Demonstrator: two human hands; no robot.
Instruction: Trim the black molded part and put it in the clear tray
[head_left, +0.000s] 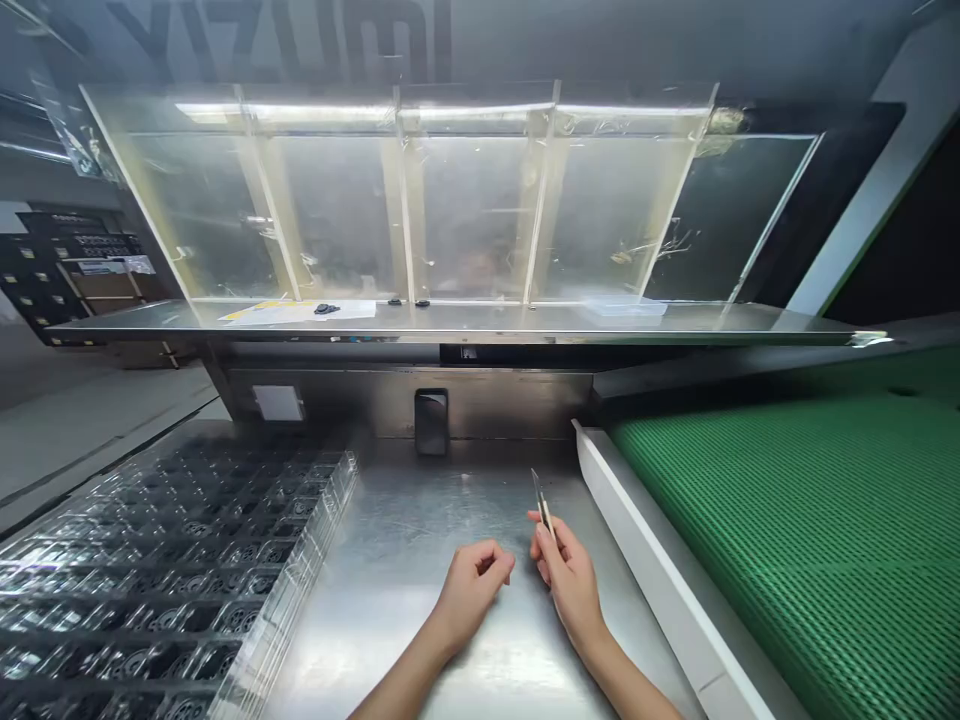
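Note:
My right hand (568, 580) holds a thin pair of metal tweezers (541, 502), tips pointing up and away over the steel table (405, 540). My left hand (471, 585) sits just to its left, fingers curled in loosely, and nothing shows in it. The two hands are a few centimetres apart above the bare steel. A clear plastic tray (172, 580) with many dark round parts in its pockets lies to the left of my left hand.
A green ribbed conveyor belt (810, 540) runs on the right behind a white rim (660, 580). A steel shelf (465, 322) crosses ahead, with papers, small dark parts and a clear panelled guard (420, 200) above it. A dark slot (431, 420) sits in the back wall.

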